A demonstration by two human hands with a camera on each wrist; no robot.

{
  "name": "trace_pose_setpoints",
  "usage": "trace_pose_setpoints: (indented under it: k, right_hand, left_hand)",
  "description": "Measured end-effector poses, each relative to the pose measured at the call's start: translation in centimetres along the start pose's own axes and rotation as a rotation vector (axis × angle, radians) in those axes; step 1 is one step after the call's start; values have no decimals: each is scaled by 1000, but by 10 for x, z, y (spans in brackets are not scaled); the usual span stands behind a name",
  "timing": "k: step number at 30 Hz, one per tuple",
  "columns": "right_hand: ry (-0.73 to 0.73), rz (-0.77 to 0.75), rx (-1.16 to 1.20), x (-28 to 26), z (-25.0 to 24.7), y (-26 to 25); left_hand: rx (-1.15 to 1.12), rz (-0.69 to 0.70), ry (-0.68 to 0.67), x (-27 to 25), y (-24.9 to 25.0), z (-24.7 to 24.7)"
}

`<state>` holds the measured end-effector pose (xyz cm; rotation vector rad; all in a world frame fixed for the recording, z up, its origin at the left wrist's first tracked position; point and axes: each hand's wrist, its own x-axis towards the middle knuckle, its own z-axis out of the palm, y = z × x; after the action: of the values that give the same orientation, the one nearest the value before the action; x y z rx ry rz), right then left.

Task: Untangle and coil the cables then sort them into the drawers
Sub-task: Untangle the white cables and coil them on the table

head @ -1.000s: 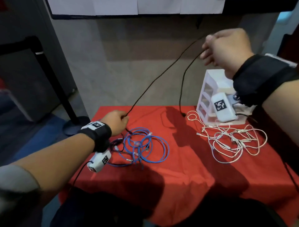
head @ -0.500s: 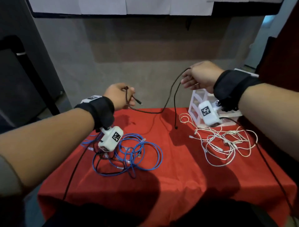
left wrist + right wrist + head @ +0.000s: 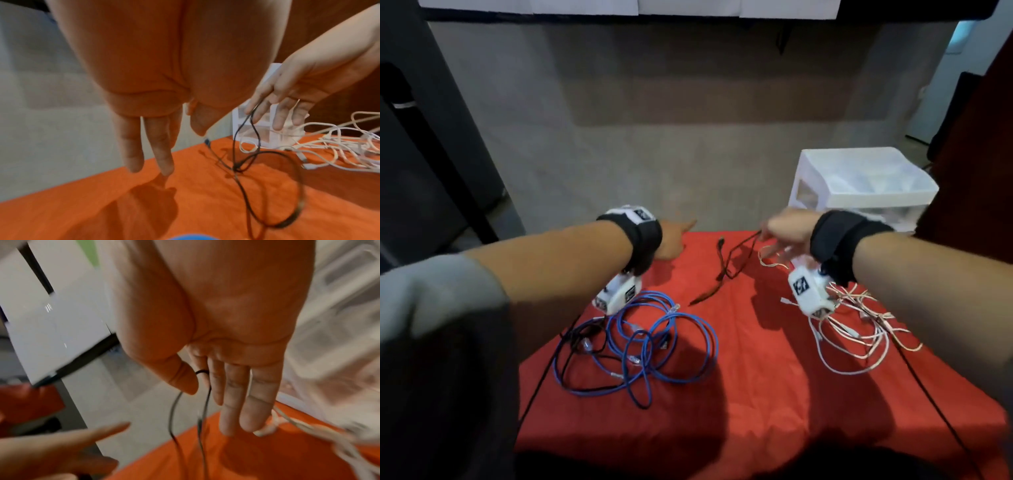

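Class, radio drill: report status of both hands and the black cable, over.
Left hand open, empty. Right hand open, black cable draped over its index finger, rest trailing onto red cloth. White cables tangled beneath it, before the drawers.

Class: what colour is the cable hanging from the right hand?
Black; the cable shows best in the left wrist view.

black cable (image 3: 172, 412) draped over hand (image 3: 226, 331)

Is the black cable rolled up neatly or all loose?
Loose. The black cable hangs from the right hand in one floppy loop, and its ends trail across the red cloth.
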<state>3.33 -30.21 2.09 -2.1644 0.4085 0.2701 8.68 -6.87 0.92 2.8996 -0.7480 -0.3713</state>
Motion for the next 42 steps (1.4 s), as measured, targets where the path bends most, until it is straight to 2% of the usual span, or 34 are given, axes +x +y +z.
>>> trace_pose_setpoints:
  k: [3,6,9,12,14,15,16,17,21,23,27,31,34,37,42]
  right_hand:
    - [-32,87,-166,2,16,30]
    - [-40,93,-337,-2,22,41]
    - [-5,42,-558,-7,25,35]
    - [8,-1,-673,-10,26,15]
    - [48,-83,-759,0,18,8]
    - [77,-47,-625,2,14,2]
    - [104,-70,-506,8,10,-3]
    - [191,-108,-442,14,6,-4]
    - [241,-94,-599,10,1,-10]
    - [290,-147,-677,1,8,-5]
    - [194,-252,-546,-26,39,14]
    - [178,-358,-699,-54,80,32]
    - [62,-357,-693,-63,98,35]
    - [7,-379,-659,-71,110,32]
    - [-79,-379,-530,-87,125,12]
  left_hand:
    - [42,12,-62,-7,-13,20]
    - [48,30,-124,-19,-25,32]
    - [17,43,-165,-33,-35,34]
    - [-22,37,-186,-45,-45,34]
    - [-36,27,-194,-49,-52,36]
    - [-47,20,-193,-51,-56,37]
    - [-59,12,-187,-53,-59,39]
    - [-66,8,-180,-55,-63,41]
    - [-112,-3,-169,-66,-77,45]
    - [-79,-7,-155,-73,-86,46]
    - [34,-50,-145,-84,-103,55]
    - [103,-149,-147,-91,-115,65]
    - [129,-179,-235,-100,-120,77]
    - [121,-186,-214,-107,-120,84]
    - [57,-228,-276,-113,-120,84]
